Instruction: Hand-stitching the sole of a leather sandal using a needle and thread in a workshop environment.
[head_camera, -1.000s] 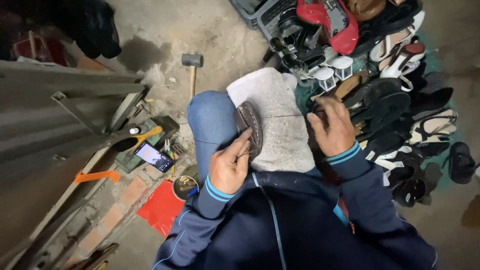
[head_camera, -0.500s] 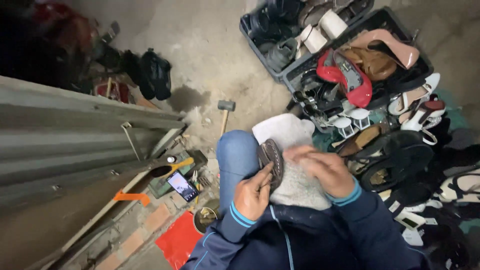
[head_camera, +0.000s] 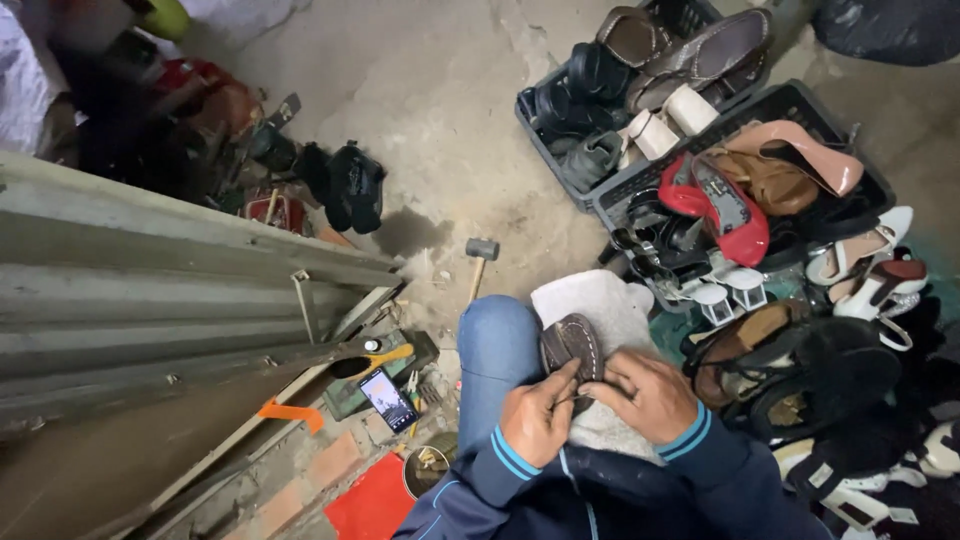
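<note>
A small dark brown shoe (head_camera: 571, 343) rests upright on a pale grey cloth (head_camera: 598, 300) spread over my lap. My left hand (head_camera: 534, 418) pinches the shoe's lower edge with fingers closed on it. From the other side my right hand (head_camera: 650, 393) grips the same shoe. Both sleeves are dark blue with light blue cuff stripes. My blue-jeaned knee (head_camera: 495, 345) sits just left of the shoe.
A hammer (head_camera: 479, 259) lies on the concrete floor ahead. Dark plastic crates (head_camera: 872, 176) of shoes and a heap of sandals fill the right. A phone (head_camera: 388, 398), a tin (head_camera: 428, 466), a red sheet (head_camera: 372, 505) and corrugated metal (head_camera: 150, 300) lie left.
The view has swung up and left, bringing the crates of shoes into sight. My right hand has come from the shoe pile onto the shoe; the left hand still holds it.
</note>
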